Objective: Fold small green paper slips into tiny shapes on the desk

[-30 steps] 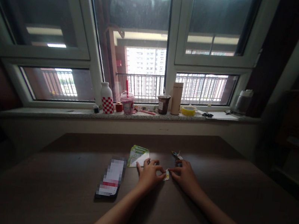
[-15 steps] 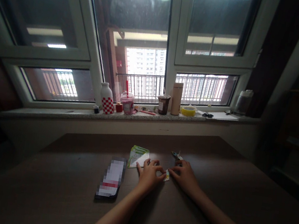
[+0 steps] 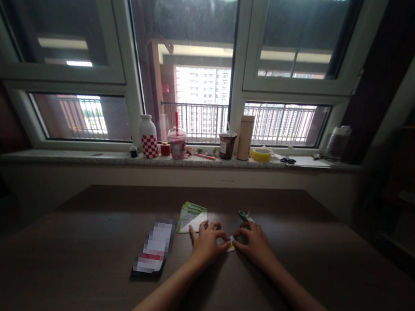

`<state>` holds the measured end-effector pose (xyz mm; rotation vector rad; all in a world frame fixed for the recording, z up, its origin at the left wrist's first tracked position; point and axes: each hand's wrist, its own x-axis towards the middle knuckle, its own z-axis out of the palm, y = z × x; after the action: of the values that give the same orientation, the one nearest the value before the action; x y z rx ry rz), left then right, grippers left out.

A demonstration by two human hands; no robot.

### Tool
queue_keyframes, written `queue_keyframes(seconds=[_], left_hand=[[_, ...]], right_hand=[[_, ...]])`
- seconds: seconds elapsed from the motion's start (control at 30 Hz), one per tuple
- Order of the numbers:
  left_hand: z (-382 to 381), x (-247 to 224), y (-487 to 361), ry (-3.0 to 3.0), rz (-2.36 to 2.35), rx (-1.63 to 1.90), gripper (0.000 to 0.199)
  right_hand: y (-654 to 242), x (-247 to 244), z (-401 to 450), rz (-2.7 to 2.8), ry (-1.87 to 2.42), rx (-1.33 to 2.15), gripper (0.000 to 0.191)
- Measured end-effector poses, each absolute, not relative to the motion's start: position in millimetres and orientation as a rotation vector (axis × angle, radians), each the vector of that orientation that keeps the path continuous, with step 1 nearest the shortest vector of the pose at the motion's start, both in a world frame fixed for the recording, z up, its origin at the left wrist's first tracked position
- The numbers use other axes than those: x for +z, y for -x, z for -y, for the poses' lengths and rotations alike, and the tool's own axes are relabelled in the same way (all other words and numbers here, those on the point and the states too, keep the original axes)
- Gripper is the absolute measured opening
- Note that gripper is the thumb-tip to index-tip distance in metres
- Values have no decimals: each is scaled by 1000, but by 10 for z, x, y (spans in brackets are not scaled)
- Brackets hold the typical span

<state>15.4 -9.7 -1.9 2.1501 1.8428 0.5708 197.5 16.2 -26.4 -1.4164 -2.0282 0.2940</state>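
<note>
A small white-and-yellow piece of paper (image 3: 231, 245) lies low over the table between my hands. My left hand (image 3: 208, 243) pinches its left side between thumb and forefinger, the other fingers bent over the table. At the paper's upper right, the thumb and forefinger of my right hand (image 3: 255, 243) close in on its edge; the fingertips partly cover it. Green-and-white printed cards (image 3: 190, 215) lie fanned just beyond my left hand, with a white folded-looking sheet on top. Behind my right hand is a small colourful scrap (image 3: 244, 215), its kind unclear.
A phone (image 3: 155, 247) lies on the brown table (image 3: 92, 284) left of my left forearm. Along the windowsill stand a checkered bottle (image 3: 150, 138), a pink drink cup (image 3: 176, 142), a dark drink cup (image 3: 226, 144), a tan flask (image 3: 245, 138), yellow tape (image 3: 261, 155) and black scissors (image 3: 288, 160).
My right thumb and forefinger have shifted slightly at the edge of the paper piece. My left hand stays almost still, and the cards and phone have not moved.
</note>
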Motion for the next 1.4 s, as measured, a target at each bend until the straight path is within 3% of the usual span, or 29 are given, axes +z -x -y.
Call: queue_keyframes(seconds=[0.33, 0.77, 1.0, 1.4], left_hand=[[86, -41, -148, -2149, -1834, 618, 16], [109, -49, -143, -2168, -1802, 649, 18], [117, -61, -133, -2181, -1781, 655, 20], [116, -72, -125, -2178, -1734, 703, 25]], right_hand=[[-2043, -273, -134, 2117, 1318, 337, 29], [-2054, -341, -89, 2091, 1232, 305, 32], [-2063, -280, -86, 2187, 1057, 272, 15], [-2120, -276, -158, 2230, 937, 274, 12]])
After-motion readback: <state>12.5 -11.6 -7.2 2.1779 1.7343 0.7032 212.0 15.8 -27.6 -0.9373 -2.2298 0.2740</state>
